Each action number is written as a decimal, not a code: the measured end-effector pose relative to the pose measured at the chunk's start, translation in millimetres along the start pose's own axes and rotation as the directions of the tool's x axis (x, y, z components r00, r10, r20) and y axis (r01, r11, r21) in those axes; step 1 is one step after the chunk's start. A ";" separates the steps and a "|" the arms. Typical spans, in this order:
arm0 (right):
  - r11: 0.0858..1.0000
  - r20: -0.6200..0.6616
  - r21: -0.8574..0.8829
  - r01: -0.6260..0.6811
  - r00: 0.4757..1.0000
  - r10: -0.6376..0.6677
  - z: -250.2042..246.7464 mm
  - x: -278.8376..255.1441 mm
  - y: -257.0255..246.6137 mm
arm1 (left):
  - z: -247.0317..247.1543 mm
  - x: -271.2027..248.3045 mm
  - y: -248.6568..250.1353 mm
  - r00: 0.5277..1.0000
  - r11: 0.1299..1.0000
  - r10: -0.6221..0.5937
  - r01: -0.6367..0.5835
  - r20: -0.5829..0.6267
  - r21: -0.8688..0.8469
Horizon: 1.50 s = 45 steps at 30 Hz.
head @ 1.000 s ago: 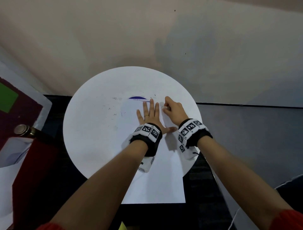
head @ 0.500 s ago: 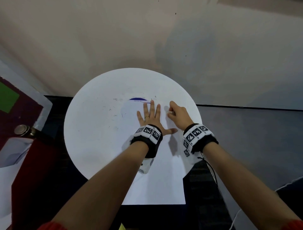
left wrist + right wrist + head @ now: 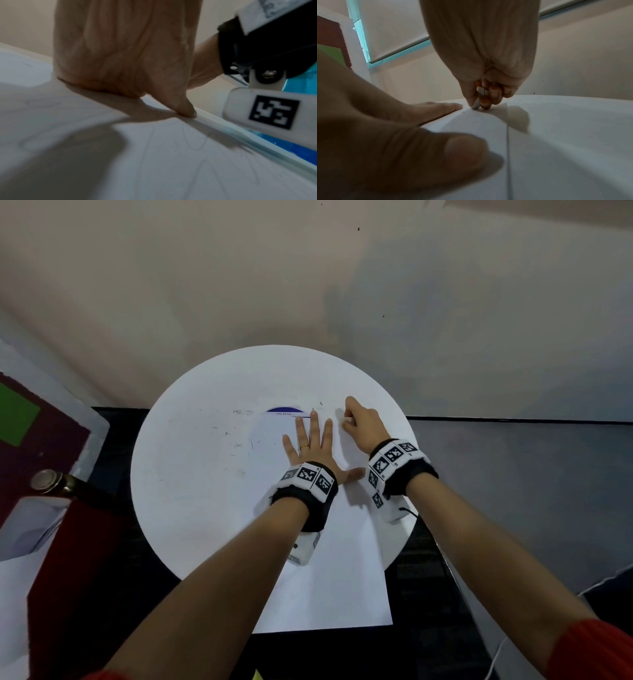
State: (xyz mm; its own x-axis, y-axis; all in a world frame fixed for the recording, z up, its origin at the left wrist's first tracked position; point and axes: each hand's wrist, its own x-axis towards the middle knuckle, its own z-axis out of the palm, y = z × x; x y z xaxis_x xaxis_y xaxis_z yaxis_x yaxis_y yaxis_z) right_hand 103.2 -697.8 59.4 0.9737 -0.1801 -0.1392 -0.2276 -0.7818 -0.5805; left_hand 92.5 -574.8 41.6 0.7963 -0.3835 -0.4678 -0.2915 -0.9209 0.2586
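Observation:
A white sheet of paper (image 3: 342, 577) lies on a round white table (image 3: 191, 474), its near end hanging over the table's front edge. My left hand (image 3: 313, 440) presses flat on the sheet with fingers spread and thumb out to the right; a ring sits on one finger. My right hand (image 3: 359, 422) is curled just right of it, near the sheet's far right corner. In the right wrist view it pinches a small white eraser (image 3: 478, 98) whose tip touches the surface beside my left fingertip (image 3: 453, 105). In the left wrist view my left thumb (image 3: 181, 106) lies on the paper.
A dark blue arc (image 3: 286, 409) shows at the sheet's far edge, with small scribble marks (image 3: 239, 440) on the table to its left. A maroon board with a green square (image 3: 17, 419) and a metal knob (image 3: 44, 479) stand left. A wall is behind; a grey surface (image 3: 513, 474) lies right.
My right hand, holding the eraser, slid a little toward me and to the right, then back out to the sheet's far corner. The left hand stays flat on the paper.

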 end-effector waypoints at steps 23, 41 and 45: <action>0.954 -0.160 0.298 -0.021 0.985 0.071 0.3 -28.6 27.6 | -12.5 -6.4 -2.3 0.986 0.980 0.167 -0.162 -0.031 0.117; 0.997 0.070 0.003 0.080 0.994 -0.080 -4.0 -41.8 25.7 | 0.6 3.9 -5.8 0.993 0.993 0.113 -0.112 -0.034 0.030; 0.998 0.011 -0.010 0.068 0.998 -0.068 -5.0 -19.8 15.2 | -0.6 3.2 -4.2 0.995 0.994 0.098 -0.096 -0.025 0.046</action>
State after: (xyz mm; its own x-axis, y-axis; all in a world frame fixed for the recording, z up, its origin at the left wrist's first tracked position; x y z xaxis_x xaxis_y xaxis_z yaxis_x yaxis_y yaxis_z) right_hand 80.5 -709.1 57.4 0.9869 -0.1200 -0.1077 -0.1604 -0.7985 -0.5802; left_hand 96.6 -572.1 39.6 0.7770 -0.4696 -0.4193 -0.3912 -0.8819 0.2630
